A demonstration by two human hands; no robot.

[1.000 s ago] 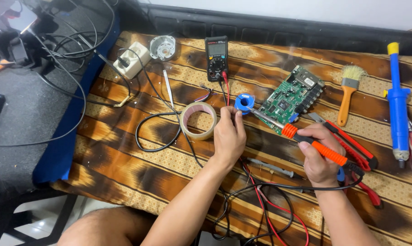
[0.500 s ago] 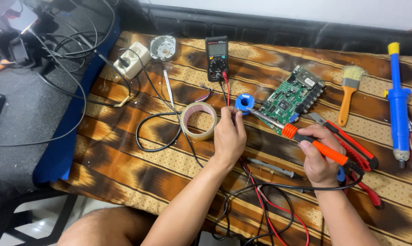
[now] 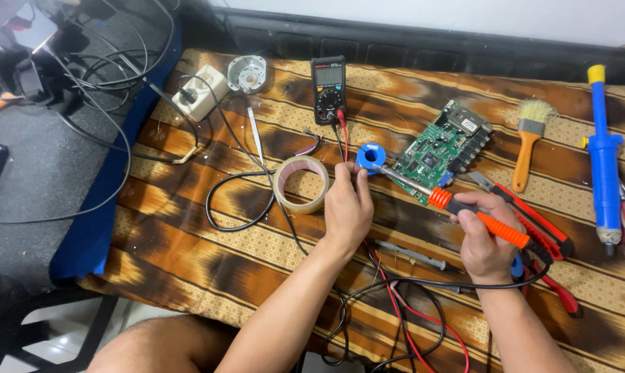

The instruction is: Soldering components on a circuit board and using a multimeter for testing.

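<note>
On the brown patterned cloth, right hand fingers grip a soldering iron, left hand fingers pinch by the blue spool.

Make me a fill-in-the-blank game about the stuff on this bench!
1. The right hand holds a soldering iron with an ______ handle.
2. The left hand touches a small ______ spool.
3. The circuit board is coloured ______.
4. The roll of tape lies to the ______ of the left hand in the picture.

Missing words: orange; blue; green; left
</note>
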